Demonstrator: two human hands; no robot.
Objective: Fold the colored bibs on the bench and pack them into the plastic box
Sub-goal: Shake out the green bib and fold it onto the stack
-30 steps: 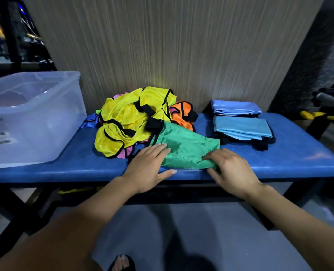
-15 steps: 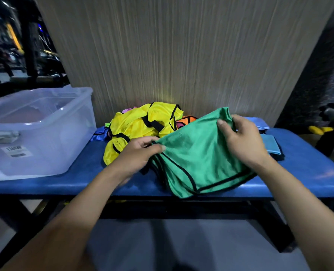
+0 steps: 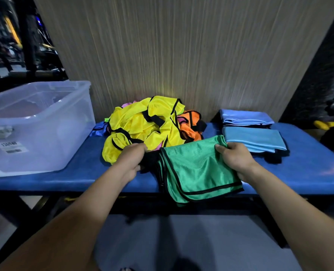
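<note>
A green bib [image 3: 197,169] is shown folded over on itself, where half a second earlier it was held raised and open between the hands; one fold is judged complete. Its right edge is pinched by the right hand [image 3: 235,159], thumb on top. Its dark left edge is gripped by the left hand [image 3: 131,163], fingers curled. The bib lies on the blue surface [image 3: 64,173] between the hands, overhanging the near edge. Beyond the left hand an unfolded yellow pile [image 3: 142,126] is seen; beyond the right, folded blue bibs [image 3: 254,137]. Left of the left hand stands the plastic box [image 3: 44,133], whose label [image 3: 10,147] carries digits, unreadable with certainty.
</note>
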